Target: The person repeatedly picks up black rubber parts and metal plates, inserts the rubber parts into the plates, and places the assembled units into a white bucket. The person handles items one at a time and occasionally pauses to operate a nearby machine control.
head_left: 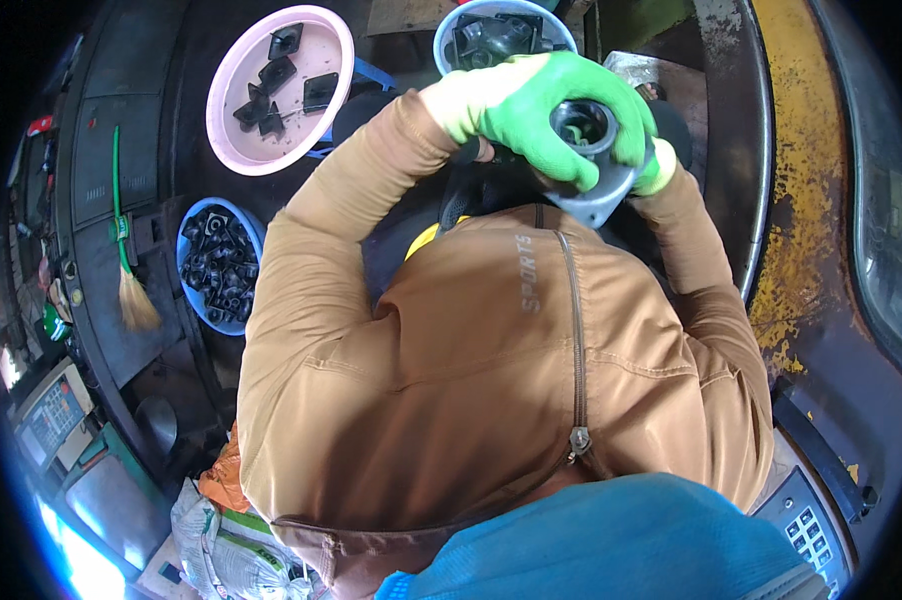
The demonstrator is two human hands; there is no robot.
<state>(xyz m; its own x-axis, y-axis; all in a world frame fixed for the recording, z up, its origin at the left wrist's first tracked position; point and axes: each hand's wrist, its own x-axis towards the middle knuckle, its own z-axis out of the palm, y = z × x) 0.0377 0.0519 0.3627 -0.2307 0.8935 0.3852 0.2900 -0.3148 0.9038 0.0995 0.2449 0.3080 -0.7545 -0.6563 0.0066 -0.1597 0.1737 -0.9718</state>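
Both my hands wear green gloves and meet in front of my chest, around one moulded dark plastic part with a round opening [593, 124] and a flat, lighter-looking flange that has a small corner hole. My left hand [541, 105] wraps over the part from the left, its fingers curled about the ring. On the other side, my right hand [655, 168] closes on the flange edge, its fingers mostly hidden behind the part. Just beyond, a pale blue basin [441, 40] holds similar black parts [496, 40].
A pink basin [216, 115] with several black parts stands far left. Nearer, a blue basket [256, 228] is heaped with black parts. A broom [136, 300] leans by grey cabinets [116, 150]. Worn yellow machinery [801, 150] rises close on the right. Sacks [236, 555] lie lower left.
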